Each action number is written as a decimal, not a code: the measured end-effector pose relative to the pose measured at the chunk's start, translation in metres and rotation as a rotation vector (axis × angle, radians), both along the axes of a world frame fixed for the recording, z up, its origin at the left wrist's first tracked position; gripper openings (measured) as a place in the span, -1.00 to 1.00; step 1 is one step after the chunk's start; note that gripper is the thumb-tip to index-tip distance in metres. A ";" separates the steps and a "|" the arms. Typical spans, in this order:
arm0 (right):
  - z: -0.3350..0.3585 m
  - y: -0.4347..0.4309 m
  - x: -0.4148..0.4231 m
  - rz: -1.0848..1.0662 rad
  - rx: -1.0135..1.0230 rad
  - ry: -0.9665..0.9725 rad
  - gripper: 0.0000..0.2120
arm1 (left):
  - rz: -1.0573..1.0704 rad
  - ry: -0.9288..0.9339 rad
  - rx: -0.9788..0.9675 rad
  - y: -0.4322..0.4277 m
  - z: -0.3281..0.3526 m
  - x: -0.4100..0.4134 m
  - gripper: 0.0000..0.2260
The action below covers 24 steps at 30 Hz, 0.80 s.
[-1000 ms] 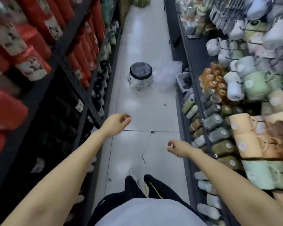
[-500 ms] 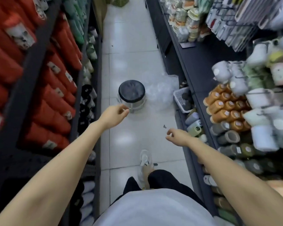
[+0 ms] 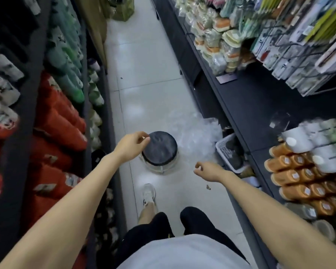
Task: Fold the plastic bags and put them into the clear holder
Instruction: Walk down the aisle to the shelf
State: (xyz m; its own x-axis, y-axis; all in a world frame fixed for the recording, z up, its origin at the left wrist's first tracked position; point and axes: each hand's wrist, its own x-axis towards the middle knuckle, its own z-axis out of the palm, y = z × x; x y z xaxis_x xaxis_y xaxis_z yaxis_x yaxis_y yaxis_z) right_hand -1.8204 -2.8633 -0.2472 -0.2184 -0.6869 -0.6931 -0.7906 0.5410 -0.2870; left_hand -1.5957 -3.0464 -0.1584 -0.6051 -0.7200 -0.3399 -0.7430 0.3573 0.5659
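- A tall dark shelf [image 3: 32, 78] is on the left. Soft red packs [image 3: 58, 117] fill its lower part, and green packs [image 3: 66, 61] sit farther back.
- The left hand [image 3: 132, 147] is out in front, over the floor [image 3: 149, 101]. Its fingers are loosely curled, with the thumb near the first finger, and it holds nothing. In the picture it covers the left edge of the holder's top. I cannot tell if it touches it.
- The clear holder [image 3: 159, 168] stands on the floor in the middle of the aisle. It is round with see-through sides and a black lid [image 3: 161, 148] on top. The lid hides the inside, so I cannot tell what is in it.
- One white shoe [image 3: 149, 194] is on the floor just in front of the holder.
- The plastic bags [image 3: 200, 135] lie in a see-through, crinkly heap on the floor, just to the right of the holder and a bit behind it. They are not folded.
- The right hand [image 3: 209, 170] hangs over the floor, near the bags. Its fingers are loosely curled and it holds nothing.
- A white basket [image 3: 220, 150] with small holes sits low down, beside the heap of bags. Dark things are in it, too blurry to name.
- On the right shelf are rows of orange jars [image 3: 297, 177] lying on their sides, with white cups [image 3: 299, 140] above them.
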 end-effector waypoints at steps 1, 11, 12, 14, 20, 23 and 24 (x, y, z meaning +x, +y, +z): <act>-0.001 -0.017 -0.003 -0.044 -0.003 -0.003 -0.59 | -0.036 -0.014 0.005 -0.026 -0.001 -0.011 -0.72; -0.001 -0.078 -0.043 -0.437 0.000 -0.085 -0.61 | -0.378 -0.072 0.090 -0.152 -0.009 -0.141 -0.75; -0.004 -0.079 -0.051 -0.471 0.003 -0.087 -0.62 | -0.414 -0.077 0.093 -0.157 -0.012 -0.156 -0.75; -0.008 -0.083 -0.070 -0.523 0.015 -0.079 -0.62 | -0.489 -0.086 0.106 -0.167 -0.016 -0.188 -0.74; -0.018 -0.094 -0.134 -0.647 0.032 -0.083 -0.59 | -0.628 -0.106 0.082 -0.181 -0.022 -0.280 -0.75; -0.023 -0.098 -0.160 -0.692 0.031 -0.097 -0.59 | -0.672 -0.109 0.062 -0.184 -0.023 -0.318 -0.74; -0.023 -0.099 -0.167 -0.717 0.031 -0.105 -0.59 | -0.686 -0.111 0.055 -0.186 -0.023 -0.329 -0.74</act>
State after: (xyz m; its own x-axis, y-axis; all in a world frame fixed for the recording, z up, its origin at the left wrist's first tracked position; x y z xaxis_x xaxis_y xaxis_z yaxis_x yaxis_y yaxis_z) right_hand -1.9874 -2.9623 -0.2700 -0.5388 -0.3793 -0.7522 -0.2079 0.9251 -0.3177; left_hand -1.9249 -3.2322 -0.1816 -0.8766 -0.1673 -0.4511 -0.4141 0.7399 0.5302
